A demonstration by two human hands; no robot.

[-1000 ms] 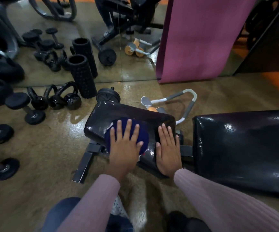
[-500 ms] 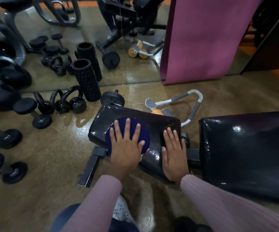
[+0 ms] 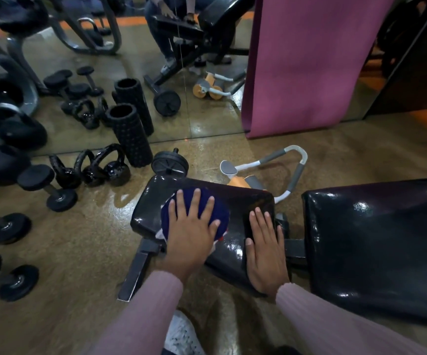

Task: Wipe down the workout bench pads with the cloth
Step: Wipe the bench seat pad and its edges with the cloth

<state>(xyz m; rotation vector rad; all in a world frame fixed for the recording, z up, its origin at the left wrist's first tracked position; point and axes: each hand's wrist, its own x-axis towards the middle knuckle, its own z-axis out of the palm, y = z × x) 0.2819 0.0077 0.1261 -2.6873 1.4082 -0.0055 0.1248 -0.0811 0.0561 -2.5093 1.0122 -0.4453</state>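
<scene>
A view looking down from the person's head onto a black workout bench standing on a glossy brown gym floor (image 3: pixel 84 242). The bench has two shiny padded sections set end to end, their line running left to right across the view. The smaller seat pad (image 3: pixel 243 201) lies at centre, its long axis running left to right and tilted slightly, the left end farther from the viewer. The larger back pad (image 3: pixel 376 242) fills the right side, apart from the seat pad by a narrow gap where the metal frame shows.

The left hand (image 3: pixel 190 234) lies flat with fingers spread wide, pressing a dark blue cloth (image 3: pixel 220 213) onto the left half of the seat pad. The cloth is bunched into a rounded shape under the palm, and a bit of white and red shows at its near edge. The right hand (image 3: pixel 266 249) rests flat on the right end of the same pad, fingers straight and close together, pointing away from the viewer. Both arms wear pink ribbed sleeves.

Beyond the bench lie a grey-handled ab roller (image 3: pixel 279 162), black kettlebells (image 3: pixel 99 167), dumbbells (image 3: pixel 46 185) and a black foam roller (image 3: pixel 130 137) standing against a wall mirror. A pink mat (image 3: pixel 307 62) hangs in front of the mirror.
</scene>
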